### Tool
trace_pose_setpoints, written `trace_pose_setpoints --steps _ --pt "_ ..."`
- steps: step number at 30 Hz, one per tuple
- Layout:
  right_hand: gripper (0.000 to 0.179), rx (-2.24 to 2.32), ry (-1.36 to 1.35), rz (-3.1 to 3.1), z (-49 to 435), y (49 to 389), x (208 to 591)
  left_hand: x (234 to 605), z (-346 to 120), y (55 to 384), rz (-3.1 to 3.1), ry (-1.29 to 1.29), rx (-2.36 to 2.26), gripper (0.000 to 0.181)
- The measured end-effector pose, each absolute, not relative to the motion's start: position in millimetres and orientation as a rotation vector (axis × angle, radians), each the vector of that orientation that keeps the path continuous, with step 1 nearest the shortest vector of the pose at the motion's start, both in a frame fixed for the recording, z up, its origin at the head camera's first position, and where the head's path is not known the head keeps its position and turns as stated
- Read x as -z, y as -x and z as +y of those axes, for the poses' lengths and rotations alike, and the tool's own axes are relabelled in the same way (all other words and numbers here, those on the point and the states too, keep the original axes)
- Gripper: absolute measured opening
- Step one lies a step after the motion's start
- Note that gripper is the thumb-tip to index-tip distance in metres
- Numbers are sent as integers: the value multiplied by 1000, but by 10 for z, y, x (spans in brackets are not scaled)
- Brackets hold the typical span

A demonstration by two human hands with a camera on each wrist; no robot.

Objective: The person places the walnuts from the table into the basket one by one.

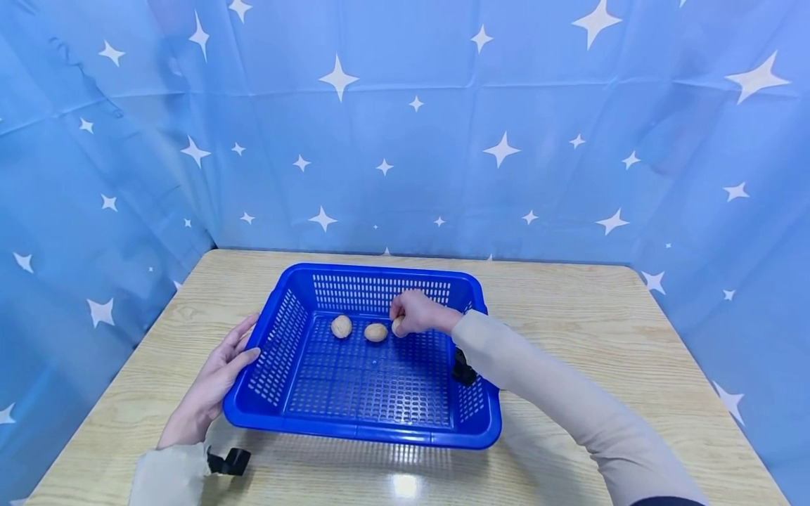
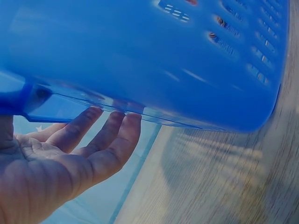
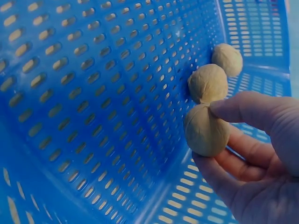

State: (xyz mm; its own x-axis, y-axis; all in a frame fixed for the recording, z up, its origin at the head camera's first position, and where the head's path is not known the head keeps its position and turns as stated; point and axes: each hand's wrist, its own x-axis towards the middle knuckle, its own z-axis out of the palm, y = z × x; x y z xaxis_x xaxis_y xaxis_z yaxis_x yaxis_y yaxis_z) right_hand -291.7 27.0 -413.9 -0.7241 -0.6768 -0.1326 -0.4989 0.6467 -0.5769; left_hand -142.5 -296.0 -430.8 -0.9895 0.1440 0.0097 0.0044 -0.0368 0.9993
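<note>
Head view: a blue plastic basket (image 1: pixel 291 424) with slotted walls and floor fills the middle of the frame, standing on a table (image 1: pixel 569 330) with a pale wood-grain top. Three walnuts are inside the basket, in a loose row just above the centre of the frame. The left walnut (image 1: pixel 342 326) and the middle walnut (image 1: pixel 376 333) lie on the basket floor near its far wall, with a small gap between them. At the right end of the row, the right hand (image 1: pixel 418 311) reaches down into the basket and pinches the held walnut (image 1: pixel 397 326) between thumb and fingers, so its grip is narrow, only as wide as the nut.

From the right wrist, the held walnut sits right of centre, thumb on its upper side and fingertips beneath. The other two line up beyond it toward the upper right (they overlap from this angle, so I cannot tell there whether they touch).

At the left of the head frame, the left hand (image 1: pixel 218 376) holds the basket's left side, thumb over the rim and fingers outside. The left wrist view shows its fingertips against the outer wall, at lower left.

Beige sleeves (image 1: pixel 544 376) cover both forearms, and a black wrist mount (image 1: pixel 465 367) shows at the basket's right side. Behind the table, a blue curtain (image 1: pixel 430 183) with white stars spans the upper frame.
</note>
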Motion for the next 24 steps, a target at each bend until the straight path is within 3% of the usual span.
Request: trace_pose_setpoints --steps 24 --pt "16 573 858 2558 220 2912 4183 4318 -2951 1419 2093 -172 -2201 59"
